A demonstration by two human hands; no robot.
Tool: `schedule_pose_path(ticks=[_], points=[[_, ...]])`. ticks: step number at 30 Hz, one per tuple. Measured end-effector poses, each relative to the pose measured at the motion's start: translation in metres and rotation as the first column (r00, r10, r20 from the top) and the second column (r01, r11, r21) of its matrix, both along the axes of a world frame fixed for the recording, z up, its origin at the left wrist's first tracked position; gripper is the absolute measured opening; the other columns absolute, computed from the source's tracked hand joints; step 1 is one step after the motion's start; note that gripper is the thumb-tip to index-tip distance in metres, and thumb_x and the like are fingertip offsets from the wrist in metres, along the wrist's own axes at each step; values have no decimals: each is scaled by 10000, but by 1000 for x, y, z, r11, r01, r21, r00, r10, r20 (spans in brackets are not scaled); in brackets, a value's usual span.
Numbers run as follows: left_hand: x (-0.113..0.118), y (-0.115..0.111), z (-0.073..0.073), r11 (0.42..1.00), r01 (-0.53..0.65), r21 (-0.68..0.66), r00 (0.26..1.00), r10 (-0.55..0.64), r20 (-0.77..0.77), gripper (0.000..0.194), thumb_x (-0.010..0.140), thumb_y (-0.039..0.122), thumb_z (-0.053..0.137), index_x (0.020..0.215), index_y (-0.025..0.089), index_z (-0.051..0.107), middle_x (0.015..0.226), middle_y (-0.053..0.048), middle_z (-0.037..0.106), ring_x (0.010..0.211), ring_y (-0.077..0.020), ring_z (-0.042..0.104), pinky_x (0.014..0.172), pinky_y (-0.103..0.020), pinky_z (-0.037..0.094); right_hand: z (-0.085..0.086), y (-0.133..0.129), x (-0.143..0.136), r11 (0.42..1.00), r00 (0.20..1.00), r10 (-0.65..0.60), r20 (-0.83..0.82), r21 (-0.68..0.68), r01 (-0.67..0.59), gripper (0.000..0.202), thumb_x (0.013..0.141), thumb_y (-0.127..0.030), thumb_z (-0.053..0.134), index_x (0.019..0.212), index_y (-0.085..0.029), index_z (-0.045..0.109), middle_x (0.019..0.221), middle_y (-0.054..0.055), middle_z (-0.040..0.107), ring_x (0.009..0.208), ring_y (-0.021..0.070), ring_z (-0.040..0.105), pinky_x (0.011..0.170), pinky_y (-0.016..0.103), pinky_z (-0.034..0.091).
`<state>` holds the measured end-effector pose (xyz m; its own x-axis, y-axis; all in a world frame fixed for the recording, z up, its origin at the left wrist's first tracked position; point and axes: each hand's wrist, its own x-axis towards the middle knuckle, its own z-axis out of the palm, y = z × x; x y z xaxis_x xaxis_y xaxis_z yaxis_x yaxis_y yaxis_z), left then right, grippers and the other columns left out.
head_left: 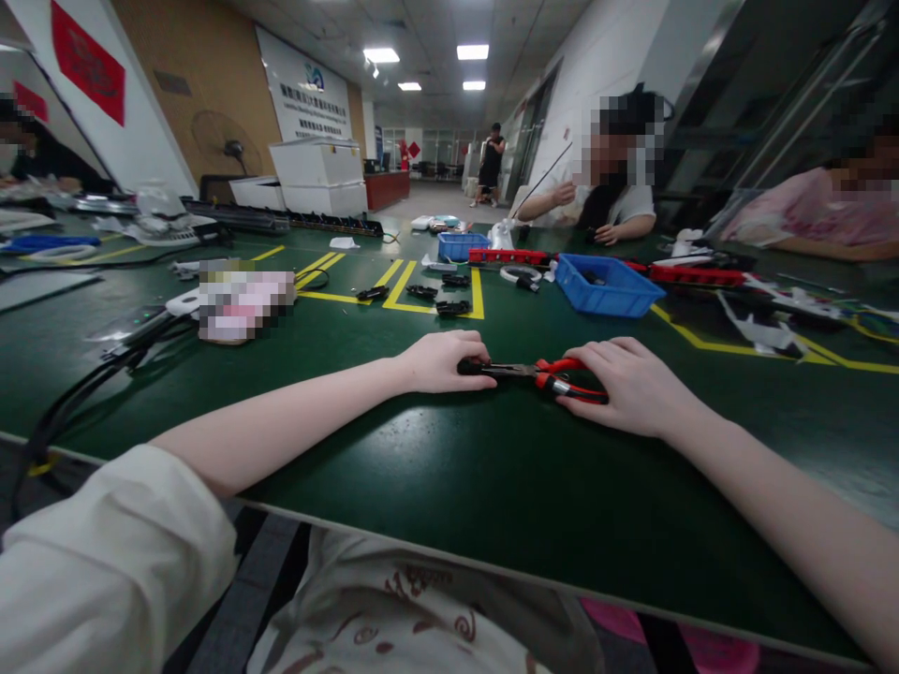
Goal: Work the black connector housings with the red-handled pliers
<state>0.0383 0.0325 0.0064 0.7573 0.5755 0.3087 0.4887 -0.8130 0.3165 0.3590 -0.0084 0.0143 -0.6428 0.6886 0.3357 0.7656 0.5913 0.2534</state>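
My right hand (628, 386) is wrapped round the red and black handles of a pair of needle-nose pliers (552, 372). The jaws point left and reach a small black part (472, 366), whose exact kind I cannot make out. My left hand (444, 361) pinches this black part between thumb and fingers, just above the green table (421, 487). Beyond the hands, several similar black parts (453, 307) lie around a yellow-taped rectangle on the table. Whether the jaws grip the part or only touch it is unclear.
A blue bin (610, 288) holding dark pieces stands beyond my right hand, with a smaller blue bin (464, 245) farther back. Red strips (516, 256) lie behind them. To the left are a phone-like pink item (245, 304) and black cables (91, 393). A co-worker (611, 178) sits opposite.
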Motion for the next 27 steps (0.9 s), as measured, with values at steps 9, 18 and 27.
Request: schedule_pose_path(ticks=[9, 18, 27], points=[[0, 4, -3, 999, -2, -42, 999, 3, 36, 327, 914, 443, 711, 1128, 196, 718, 1110, -52, 667, 969, -196, 667, 805, -308, 494, -2, -1, 0, 990, 999, 3, 34, 142, -8, 609, 893, -652, 535, 1178, -132, 679, 1017, 186, 750, 944, 346, 681, 1061, 566, 387], [1, 3, -5, 1000, -19, -15, 999, 20, 45, 339, 910, 444, 709, 1157, 218, 658, 1123, -35, 660, 976, -192, 665, 772, -291, 480, -6, 4, 5, 992, 1000, 25, -12, 123, -23, 534, 893, -643, 540, 1137, -192, 691, 991, 136, 770, 910, 324, 697, 982, 523, 431], [0, 1, -5, 1000, -10, -1, 998, 10, 55, 329, 928, 406, 708, 1185, 209, 648, 1134, -44, 668, 981, -197, 665, 792, -302, 495, -7, 1, 4, 998, 991, -30, -130, 45, 36, 559, 892, -695, 523, 1108, -203, 676, 978, 125, 769, 912, 333, 689, 899, 504, 459]])
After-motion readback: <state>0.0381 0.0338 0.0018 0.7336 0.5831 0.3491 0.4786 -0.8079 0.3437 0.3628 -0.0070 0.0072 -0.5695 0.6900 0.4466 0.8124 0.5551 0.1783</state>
